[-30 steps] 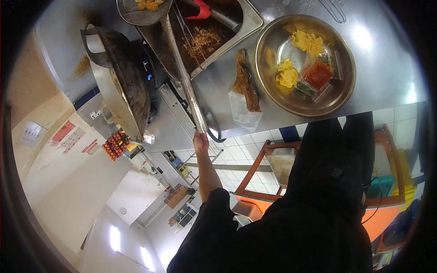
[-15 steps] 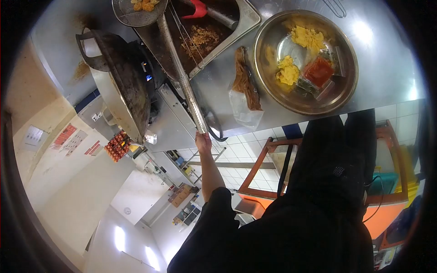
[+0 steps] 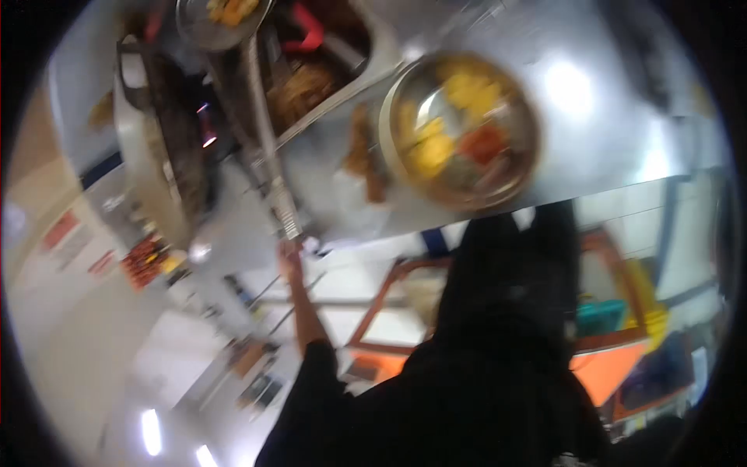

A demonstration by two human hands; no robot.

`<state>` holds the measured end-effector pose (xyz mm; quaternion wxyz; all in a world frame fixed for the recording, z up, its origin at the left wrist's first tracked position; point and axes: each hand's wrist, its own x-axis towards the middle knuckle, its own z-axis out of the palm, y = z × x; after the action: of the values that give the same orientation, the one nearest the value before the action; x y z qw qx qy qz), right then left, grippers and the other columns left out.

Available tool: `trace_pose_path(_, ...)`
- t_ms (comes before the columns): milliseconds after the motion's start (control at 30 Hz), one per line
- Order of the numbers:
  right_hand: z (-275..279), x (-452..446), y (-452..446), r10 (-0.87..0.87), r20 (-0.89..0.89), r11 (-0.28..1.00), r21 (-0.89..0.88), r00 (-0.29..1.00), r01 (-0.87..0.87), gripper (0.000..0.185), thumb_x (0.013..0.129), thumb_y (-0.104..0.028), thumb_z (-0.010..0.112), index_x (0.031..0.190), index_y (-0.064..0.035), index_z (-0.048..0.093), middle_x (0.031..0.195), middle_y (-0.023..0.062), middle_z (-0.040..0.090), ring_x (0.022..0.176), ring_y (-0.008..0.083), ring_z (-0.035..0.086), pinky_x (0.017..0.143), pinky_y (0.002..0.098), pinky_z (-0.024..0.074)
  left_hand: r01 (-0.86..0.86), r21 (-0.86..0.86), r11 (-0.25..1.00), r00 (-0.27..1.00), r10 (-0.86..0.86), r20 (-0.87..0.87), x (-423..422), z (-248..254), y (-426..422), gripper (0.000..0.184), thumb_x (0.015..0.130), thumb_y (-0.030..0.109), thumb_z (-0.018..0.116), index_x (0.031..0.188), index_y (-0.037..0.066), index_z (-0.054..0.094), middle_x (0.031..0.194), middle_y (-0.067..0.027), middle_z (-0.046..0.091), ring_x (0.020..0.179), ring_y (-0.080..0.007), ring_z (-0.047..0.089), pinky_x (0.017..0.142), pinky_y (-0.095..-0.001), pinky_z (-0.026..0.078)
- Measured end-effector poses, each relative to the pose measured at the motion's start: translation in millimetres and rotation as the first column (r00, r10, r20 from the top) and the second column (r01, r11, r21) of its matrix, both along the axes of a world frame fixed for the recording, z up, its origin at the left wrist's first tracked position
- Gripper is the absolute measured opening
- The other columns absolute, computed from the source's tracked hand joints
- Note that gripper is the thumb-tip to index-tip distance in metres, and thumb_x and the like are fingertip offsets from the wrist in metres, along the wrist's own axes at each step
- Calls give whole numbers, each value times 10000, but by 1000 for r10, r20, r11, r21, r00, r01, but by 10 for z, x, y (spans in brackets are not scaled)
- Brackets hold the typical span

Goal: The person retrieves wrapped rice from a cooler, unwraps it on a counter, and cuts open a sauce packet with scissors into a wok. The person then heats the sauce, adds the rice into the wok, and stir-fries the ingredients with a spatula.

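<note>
Head view, blurry: your left hand (image 3: 291, 257) grips the handle end of the mesh skimmer (image 3: 265, 132) at the worktop's (image 3: 599, 148) near edge; the mesh end, toward the far edge, carries orange fried pieces (image 3: 232, 11). Right hand: can't tell its state. Steel bowl (image 3: 391, 148) sits just in from the near edge with yellow lumps (image 3: 433, 149) and a red packet (image 3: 482, 144). Brown strip (image 3: 361, 152) lies between bowl and metal pan (image 3: 336, 104). Wok (image 3: 175, 124) beyond the skimmer.
</note>
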<state>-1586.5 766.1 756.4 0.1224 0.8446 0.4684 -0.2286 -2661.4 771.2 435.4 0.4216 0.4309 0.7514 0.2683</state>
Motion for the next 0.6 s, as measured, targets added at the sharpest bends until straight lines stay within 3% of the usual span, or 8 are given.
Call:
trace_pose_path(33,124,83,-20,43,38,998,38,998,-45,414,1036,-146,374,1440,-147,467,1383,157,546,1094,276,635,881,429,535,-51,145,988,932,-5,361,-54,-15,-58,493,1036,396,403,1299,-4,520,1376,-104,535,1280,-240,489,1120,-406,349)
trace_pose_path(200,317,553,76,453,248,866,105,856,-489,418,1037,-142,370,1443,-159,465,1388,154,542,1089,274,638,873,434,541,-782,78,618,603,721,340,757,-61,-603,562,970,388,522,1412,57,417,1461,-124,445,1229,-295,538,980,-405,491)
trace_pose_path(300,831,-158,260,73,157,981,167,985,-100,391,1030,-224,447,1415,-228,514,1169,130,689,902,259,701,834,389,541,-917,112,382,396,850,348,1322,13,-845,591,953,404,560,1418,71,414,1463,-144,437,1251,-331,525,967,-431,504)
trace_pose_path(433,932,129,142,62,76,985,154,995,-73,393,979,-199,530,1372,-184,556,1071,197,692,901,319,692,813,393,526,-759,81,647,616,671,412,2095,-218,-1417,529,939,336,533,1413,124,432,1400,-114,496,1121,-270,572,946,-446,471)
trace_pose_path(500,624,173,303,84,36,959,269,996,-90,395,969,-173,530,1362,-136,551,1029,238,675,894,367,673,805,421,520,-287,-94,953,830,297,472,2885,-46,-1650,509,922,289,555,1392,127,445,1239,-67,571,1049,-229,585,905,-426,467)
trace_pose_path(533,784,-177,354,-68,-65,972,221,996,80,351,978,-231,514,1309,-148,595,954,278,655,881,399,666,800,460,519,-40,-230,972,857,152,493,3300,117,-1615,369,945,298,565,1258,107,534,1066,-35,627,874,-177,599,792,-367,510)
trace_pose_path(567,598,37,245,107,17,939,327,994,-107,357,973,-229,521,1313,-146,593,953,268,666,834,389,676,746,454,535,-14,-524,851,858,279,431,3861,602,-1586,372,955,296,567,1267,93,553,1056,-44,658,886,-174,626,782,-332,520)
trace_pose_path(600,382,350,132,276,110,861,413,955,-296,363,969,-226,528,1317,-144,591,953,257,676,786,379,687,692,448,550,-56,-509,859,847,311,431,4049,612,-1618,372,955,296,567,1267,93,553,1056,-44,658,886,-174,626,782,-332,520)
